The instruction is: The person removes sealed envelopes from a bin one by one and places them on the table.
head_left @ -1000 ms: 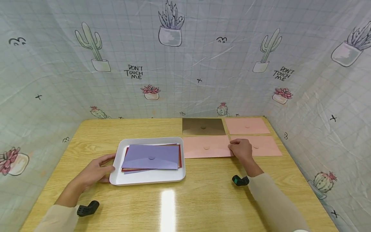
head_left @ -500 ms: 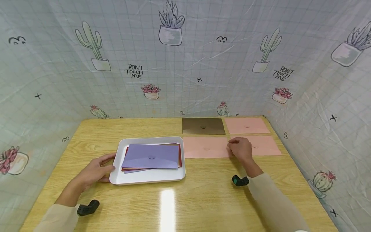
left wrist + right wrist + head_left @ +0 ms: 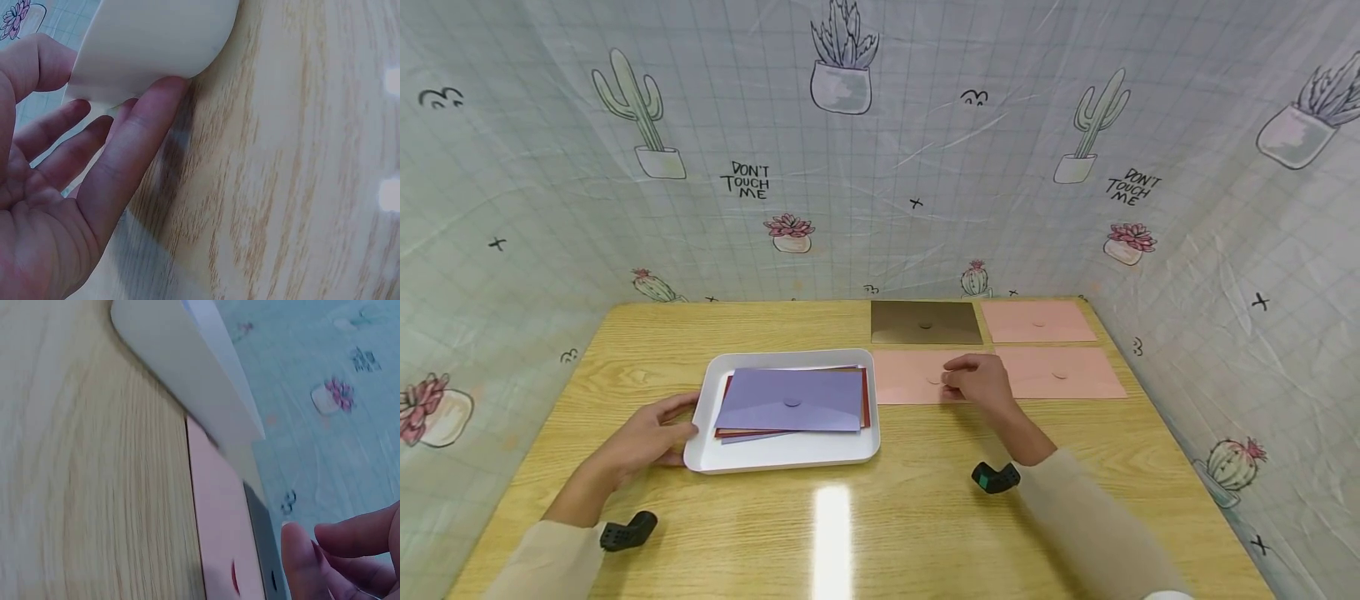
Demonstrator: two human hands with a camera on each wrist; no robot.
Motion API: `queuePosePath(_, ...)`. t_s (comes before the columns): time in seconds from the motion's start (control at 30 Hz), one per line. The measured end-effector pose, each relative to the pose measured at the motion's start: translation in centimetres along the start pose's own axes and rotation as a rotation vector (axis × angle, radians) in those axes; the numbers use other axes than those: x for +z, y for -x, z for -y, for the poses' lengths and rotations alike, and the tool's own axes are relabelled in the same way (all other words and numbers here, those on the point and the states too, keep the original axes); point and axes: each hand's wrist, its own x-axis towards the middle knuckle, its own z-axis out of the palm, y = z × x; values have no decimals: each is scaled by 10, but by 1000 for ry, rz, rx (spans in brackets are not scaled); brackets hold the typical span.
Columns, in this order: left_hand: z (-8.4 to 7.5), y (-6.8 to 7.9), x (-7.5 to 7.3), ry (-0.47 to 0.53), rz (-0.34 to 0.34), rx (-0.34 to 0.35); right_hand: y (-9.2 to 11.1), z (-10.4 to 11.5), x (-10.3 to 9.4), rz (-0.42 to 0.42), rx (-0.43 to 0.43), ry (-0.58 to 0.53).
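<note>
A white tray (image 3: 790,454) holds a loose stack of coloured envelopes, topped by a lilac envelope (image 3: 790,392) with a round-tipped flap. My left hand (image 3: 643,437) rests at the tray's left end, and in the left wrist view its fingertips touch the outer wall. To the right of the tray, a pink envelope (image 3: 902,379) lies flat on the table. Over its right part is my right hand (image 3: 981,385), thumb and fingers loosely bent. The right wrist view shows the thumb (image 3: 297,556) and index fingertip close together, nothing between them.
Behind the pink envelope lies a brown envelope (image 3: 925,323). Two more pink envelopes lie to the right, one at the back (image 3: 1037,322) and one in front (image 3: 1067,379). Patterned cloth (image 3: 850,167) hangs behind the wooden table (image 3: 910,517) and along both sides.
My right hand has moved left from the pink envelope's right edge to near its flap, uncovering that edge and more of the neighbouring pink envelope. The left hand and tray stay put.
</note>
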Motion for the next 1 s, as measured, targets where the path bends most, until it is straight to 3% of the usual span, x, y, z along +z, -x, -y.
queuePosePath(0.2, 0, -1, -1, -4, 7, 5, 13, 13, 30, 150, -27, -87)
queuePosePath(0.53, 0, -1, 0, -18, 2, -7, 32, 37, 76, 356, 41, -151)
queuePosePath(0.73, 1, 0, 0, -4, 5, -3, 32, 35, 96, 401, 79, -136)
queuePosePath(1.0, 2, -1, 1, 25, 16, 15, 39, 36, 113, 386, 80, -129)
